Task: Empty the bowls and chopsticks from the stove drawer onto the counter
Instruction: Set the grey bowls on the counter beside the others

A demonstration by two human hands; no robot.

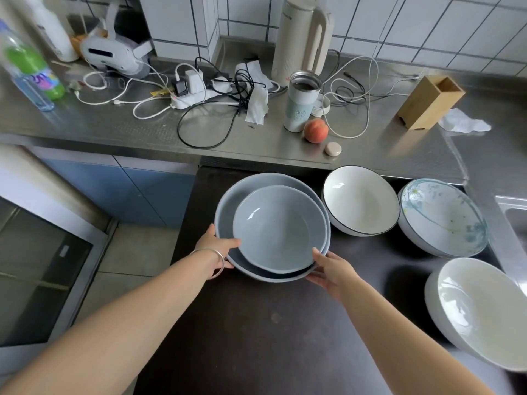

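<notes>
Two grey-blue bowls sit nested, the smaller bowl [278,229] inside the larger bowl [228,201], over the dark stove top [256,323]. My left hand [218,246] grips the stack's left rim, thumb over the edge. My right hand [330,270] holds the front right rim, thumb on top and fingers under it. To the right on the dark surface stand a white bowl with a black rim [360,199], a blue-patterned bowl [442,216] and a large white bowl [479,312]. No chopsticks and no drawer are in view.
The steel counter [142,124] behind holds a cable tangle with a power strip [194,95], a tumbler [301,101], a peach [316,130], a cream kettle [302,38], a wooden holder [430,102], bottles [28,67] and a headset [111,54]. A sink edge [513,212] lies far right.
</notes>
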